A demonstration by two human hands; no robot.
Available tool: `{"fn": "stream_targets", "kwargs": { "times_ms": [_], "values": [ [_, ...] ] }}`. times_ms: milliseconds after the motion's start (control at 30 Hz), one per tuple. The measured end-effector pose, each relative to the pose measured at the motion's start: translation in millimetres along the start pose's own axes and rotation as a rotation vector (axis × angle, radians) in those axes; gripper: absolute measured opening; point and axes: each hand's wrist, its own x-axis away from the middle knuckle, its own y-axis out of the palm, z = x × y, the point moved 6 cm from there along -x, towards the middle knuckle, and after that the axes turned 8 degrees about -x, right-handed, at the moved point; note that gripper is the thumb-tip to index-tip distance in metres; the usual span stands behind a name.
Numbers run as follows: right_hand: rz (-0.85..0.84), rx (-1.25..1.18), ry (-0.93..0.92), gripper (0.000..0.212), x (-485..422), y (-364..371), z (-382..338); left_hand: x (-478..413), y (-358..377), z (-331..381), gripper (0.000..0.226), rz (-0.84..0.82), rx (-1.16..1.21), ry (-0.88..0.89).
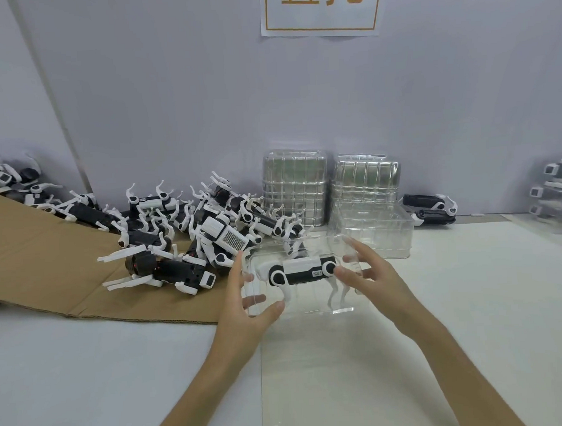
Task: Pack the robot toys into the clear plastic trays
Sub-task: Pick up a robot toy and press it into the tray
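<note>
A black-and-white robot dog toy sits inside a clear plastic tray held above the white table. My left hand grips the tray's left end, thumb at the front and fingers behind the plastic. My right hand holds the right end, with fingers spread around the tray wall near the toy's rear. A pile of several more robot dog toys lies on brown cardboard to the left.
Two stacks of clear trays stand against the back wall, with a single clear tray in front of them. More toys lie at the back right, and packed ones at the far right. A flat clear sheet lies on the table.
</note>
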Motion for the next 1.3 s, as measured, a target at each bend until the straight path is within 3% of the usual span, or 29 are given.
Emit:
{"fn": "stream_targets", "kwargs": {
  "times_ms": [167, 333, 433, 533, 600, 667, 733, 800, 933, 1100, 1233, 1300],
  "values": [
    [0.1, 0.024, 0.005, 0.074, 1.7, 4.4, -0.2, -1.2, -3.1, -3.5, 0.095, 0.039, 0.05, -0.015],
    [0.104, -0.064, 0.26, 0.02, -3.1, -5.9, 19.9, -0.1, 8.1, -8.9, 0.084, -0.086, 0.278, -0.195],
    [0.107, -0.021, 0.376, 0.035, -3.1, -13.8, 30.0, 1.2, 10.9, -14.3, 0.073, -0.164, 0.43, -0.285],
    [0.134, 0.034, 0.34, 0.054, -2.8, -15.4, 27.4, 2.6, 9.4, -11.4, 0.069, -0.156, 0.399, -0.25],
    [0.182, 0.188, 0.172, 0.056, -0.5, -11.5, 14.3, 2.6, 8.2, -10.0, 0.063, -0.132, 0.348, -0.227],
    [0.199, 0.365, -0.123, 0.05, 4.8, 0.1, -12.3, 2.4, 7.0, -11.0, 0.063, -0.107, 0.319, -0.214],
    [0.084, 0.455, -0.292, 0.041, 8.9, 19.0, -33.4, 3.0, 6.4, -11.4, 0.063, -0.076, 0.309, -0.21],
    [-0.083, 0.604, -0.271, 0.034, 7.7, 36.9, -37.9, 2.6, 4.6, -13.1, 0.061, -0.02, 0.285, -0.21],
    [-0.314, 0.98, -0.156, 0.044, 8.6, 58.4, -25.3, 2.1, 3.6, -18.5, 0.067, 0.002, 0.235, -0.232],
    [-0.332, 1.011, -0.107, 0.057, 14.2, 61.5, -16.1, 1.6, 6.6, -19.6, 0.044, -0.029, 0.144, -0.253],
    [-0.279, 1.015, -0.09, 0.052, 18.5, 63.4, -25.1, 1.2, 10.1, -20.5, 0.038, -0.049, 0.079, -0.257],
    [-0.17, 0.798, -0.142, 0.046, 18.4, 74.8, -40.2, 0.8, 13.0, -20.7, 0.031, -0.056, 0.2, -0.325]
  ]
}}
